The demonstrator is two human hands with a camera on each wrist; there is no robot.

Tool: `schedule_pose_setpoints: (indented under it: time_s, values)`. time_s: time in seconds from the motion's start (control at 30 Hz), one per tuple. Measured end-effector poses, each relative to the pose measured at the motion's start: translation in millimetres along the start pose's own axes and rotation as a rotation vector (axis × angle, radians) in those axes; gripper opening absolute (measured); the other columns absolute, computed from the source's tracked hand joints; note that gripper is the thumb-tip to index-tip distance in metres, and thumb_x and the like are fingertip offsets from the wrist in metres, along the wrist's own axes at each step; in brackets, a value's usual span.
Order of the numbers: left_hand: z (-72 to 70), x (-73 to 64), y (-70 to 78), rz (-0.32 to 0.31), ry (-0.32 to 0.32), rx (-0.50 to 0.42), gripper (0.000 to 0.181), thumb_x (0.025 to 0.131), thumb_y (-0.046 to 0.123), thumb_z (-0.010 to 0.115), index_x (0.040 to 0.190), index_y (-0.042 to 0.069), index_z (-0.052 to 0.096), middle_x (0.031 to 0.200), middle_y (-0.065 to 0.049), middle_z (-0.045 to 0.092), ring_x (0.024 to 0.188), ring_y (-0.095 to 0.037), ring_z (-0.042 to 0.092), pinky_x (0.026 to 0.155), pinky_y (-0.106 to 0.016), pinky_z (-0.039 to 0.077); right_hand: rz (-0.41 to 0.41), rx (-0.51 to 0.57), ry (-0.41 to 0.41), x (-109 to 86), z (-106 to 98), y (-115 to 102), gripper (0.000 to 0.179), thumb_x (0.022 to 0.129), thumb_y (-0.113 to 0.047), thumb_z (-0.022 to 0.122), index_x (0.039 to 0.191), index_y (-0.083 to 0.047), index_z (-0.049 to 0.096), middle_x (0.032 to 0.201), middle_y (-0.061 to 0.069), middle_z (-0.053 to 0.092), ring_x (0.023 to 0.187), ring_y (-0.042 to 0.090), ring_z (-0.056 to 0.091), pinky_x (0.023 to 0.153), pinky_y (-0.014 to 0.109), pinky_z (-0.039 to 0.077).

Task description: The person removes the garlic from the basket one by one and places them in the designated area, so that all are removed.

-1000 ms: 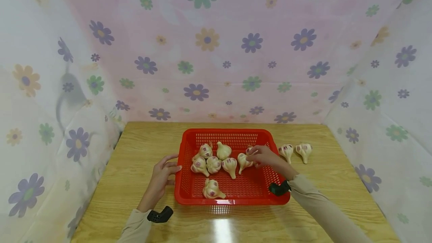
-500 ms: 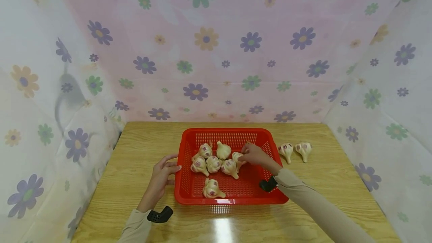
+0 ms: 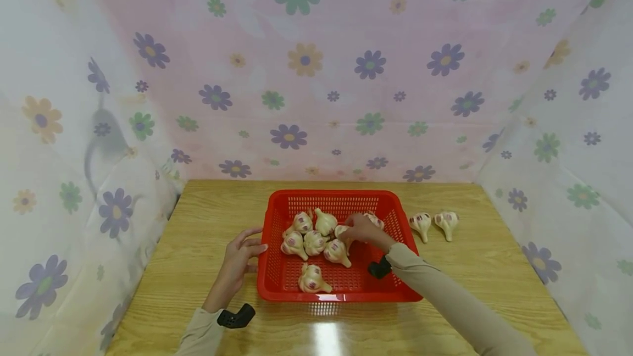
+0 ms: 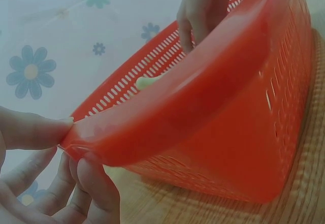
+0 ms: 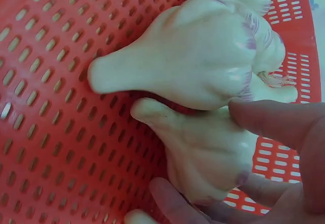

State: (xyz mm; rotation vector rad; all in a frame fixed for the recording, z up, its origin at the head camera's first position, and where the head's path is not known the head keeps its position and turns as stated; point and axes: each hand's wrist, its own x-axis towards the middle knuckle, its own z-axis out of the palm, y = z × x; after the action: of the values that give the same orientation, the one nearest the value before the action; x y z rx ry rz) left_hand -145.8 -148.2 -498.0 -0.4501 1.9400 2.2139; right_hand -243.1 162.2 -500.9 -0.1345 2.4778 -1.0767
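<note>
My left hand (image 3: 236,262) pinches the left rim of a red plastic basket (image 3: 341,296), and the left wrist view shows thumb and fingers (image 4: 99,186) on either side of that rim. Inside the basket, my right hand (image 3: 368,231) holds a white garlic bulb (image 5: 208,153) with purple marks between thumb and fingers. Its stem points away from the palm. Right alongside lies another garlic bulb (image 5: 188,54), which overlaps it in the right wrist view. Several more bulbs, such as one garlic bulb (image 3: 294,244), cluster in the basket's left half. Another garlic bulb (image 3: 374,221) sits behind my right hand.
A lone garlic bulb (image 3: 313,279) lies near the basket's front wall. Two garlic bulbs, a nearer one (image 3: 420,225) and a farther one (image 3: 447,224), lie on the wooden table (image 3: 212,207) right of the basket. Flower-printed cloth (image 3: 326,98) encloses the table's back and sides.
My right hand has moved left with its garlic bulb, up against the cluster. The neighbouring bulb has shifted and turned slightly, and the bulb at the back right has come into view. My left hand stays put.
</note>
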Motion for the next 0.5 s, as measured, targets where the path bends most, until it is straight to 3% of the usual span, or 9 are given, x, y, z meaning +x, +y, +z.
schedule_pose_setpoints:
  time_s: [0.17, 0.37, 0.5]
  values:
    - [1.2, 1.8, -1.7, 0.002, 0.009, 0.009, 0.047, 0.082, 0.004, 0.067, 0.127, 0.012, 0.056, 0.1, -0.01, 0.06, 0.077, -0.019, 0.062, 0.053, -0.037, 0.053, -0.016, 0.016, 0.007, 0.3, 2.8, -1.2, 0.033, 0.075, -0.018, 0.079, 0.097, -0.003, 0.06, 0.089, 0.009, 0.054, 0.065, 0.021, 0.044, 0.054, 0.032, 0.038]
    - [0.8, 2.4, -3.0, 0.006, 0.014, 0.011, 0.047, 0.082, 0.004, 0.067, 0.128, 0.012, 0.056, 0.102, -0.012, 0.061, 0.078, -0.02, 0.062, 0.054, -0.039, 0.053, -0.104, 0.054, 0.014, -3.9, 0.0, -2.0, 0.031, 0.073, -0.013, 0.08, 0.098, -0.004, 0.064, 0.098, 0.009, 0.06, 0.077, 0.022, 0.051, 0.063, 0.033, 0.045]
    - [0.7, 1.8, -3.1, 0.004, 0.007, -0.007, 0.048, 0.083, 0.004, 0.066, 0.129, 0.012, 0.054, 0.101, -0.011, 0.06, 0.079, -0.022, 0.063, 0.056, -0.041, 0.054, -0.145, 0.071, 0.025, -11.3, -6.9, -4.2, 0.035, 0.074, -0.016, 0.079, 0.105, -0.007, 0.064, 0.1, 0.007, 0.061, 0.064, 0.023, 0.049, 0.056, 0.04, 0.047]
